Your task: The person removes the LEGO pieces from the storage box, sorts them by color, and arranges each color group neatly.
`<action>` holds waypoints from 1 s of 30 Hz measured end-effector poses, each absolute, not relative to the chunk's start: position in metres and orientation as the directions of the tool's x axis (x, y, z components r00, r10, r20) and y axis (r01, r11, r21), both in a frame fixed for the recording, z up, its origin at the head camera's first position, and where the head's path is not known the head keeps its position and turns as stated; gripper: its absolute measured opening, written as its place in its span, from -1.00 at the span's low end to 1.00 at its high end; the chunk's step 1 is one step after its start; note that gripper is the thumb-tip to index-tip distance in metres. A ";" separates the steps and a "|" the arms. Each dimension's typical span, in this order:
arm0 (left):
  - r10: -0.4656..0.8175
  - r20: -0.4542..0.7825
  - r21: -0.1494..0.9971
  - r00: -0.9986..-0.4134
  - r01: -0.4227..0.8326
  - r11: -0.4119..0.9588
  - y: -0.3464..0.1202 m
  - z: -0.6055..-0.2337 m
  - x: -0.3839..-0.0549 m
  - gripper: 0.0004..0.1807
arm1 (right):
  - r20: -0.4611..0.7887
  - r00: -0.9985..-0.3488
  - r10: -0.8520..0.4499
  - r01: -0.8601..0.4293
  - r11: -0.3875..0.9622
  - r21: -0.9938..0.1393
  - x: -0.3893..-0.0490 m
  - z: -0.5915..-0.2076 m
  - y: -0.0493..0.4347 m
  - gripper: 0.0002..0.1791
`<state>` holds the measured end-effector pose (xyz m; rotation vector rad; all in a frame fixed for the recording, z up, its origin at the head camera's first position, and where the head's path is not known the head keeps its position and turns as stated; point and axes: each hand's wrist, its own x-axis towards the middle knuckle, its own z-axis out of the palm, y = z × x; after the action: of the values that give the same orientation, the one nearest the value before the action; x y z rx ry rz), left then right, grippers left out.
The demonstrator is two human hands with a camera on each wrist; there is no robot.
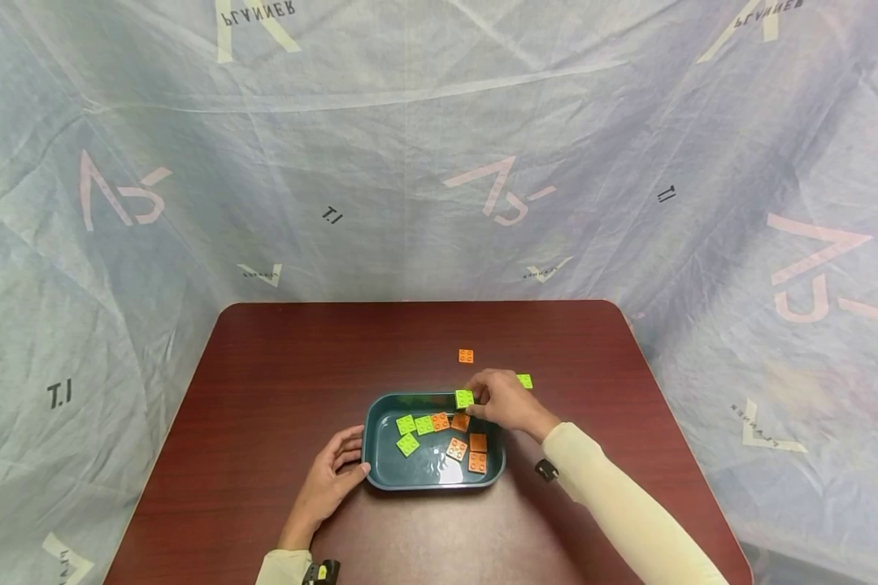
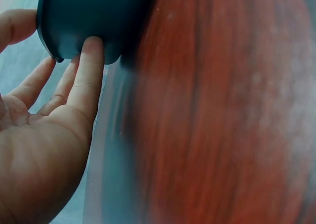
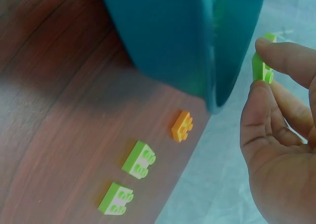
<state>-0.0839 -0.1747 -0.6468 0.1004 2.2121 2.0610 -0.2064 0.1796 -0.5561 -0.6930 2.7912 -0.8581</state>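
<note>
My right hand (image 1: 508, 400) pinches a light green toy building block (image 1: 464, 399) between thumb and fingertips, over the back right rim of a dark teal tray (image 1: 436, 487). The right wrist view shows this block (image 3: 256, 67) edge-on, beside the tray wall. Several green and orange studded blocks lie spread inside the tray, among them a green block (image 1: 407, 444) at the left and an orange block (image 1: 477, 462) near the front right corner. My left hand (image 1: 328, 481) touches the tray's left end, its fingers extended against the outer wall (image 2: 98, 16).
Behind the tray an orange block (image 1: 466, 356) lies on the reddish-brown wooden table (image 1: 300, 349). A green block (image 1: 524, 380) shows past my right hand. Two green blocks (image 3: 138, 159) appear on the table in the right wrist view. Printed grey cloth (image 1: 410, 162) hangs behind.
</note>
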 end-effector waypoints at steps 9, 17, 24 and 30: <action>0.122 -0.051 0.997 -0.991 -0.043 0.070 -0.174 -0.646 -0.083 -0.29 | -0.010 -0.908 -0.418 -0.346 0.765 -0.543 -0.212 -0.561 0.196 -0.63; 0.116 -0.066 0.996 -0.991 -0.058 0.071 -0.173 -0.645 -0.083 -0.29 | 0.003 -0.929 -0.369 -0.315 0.788 -0.530 -0.219 -0.563 0.220 -0.61; 0.119 -0.053 0.996 -0.991 -0.044 0.072 -0.173 -0.645 -0.083 -0.29 | -0.001 -0.941 -0.338 -0.285 0.794 -0.537 -0.228 -0.568 0.245 -0.60; 0.121 -0.052 0.996 -0.991 -0.044 0.075 -0.173 -0.646 -0.083 -0.30 | -0.006 -0.946 -0.324 -0.273 0.808 -0.522 -0.234 -0.575 0.262 -0.61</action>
<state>-0.0831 -0.1729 -0.6457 0.0800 2.2110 2.0564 -0.2337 0.2621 -0.5748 -0.4795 2.8968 -0.8148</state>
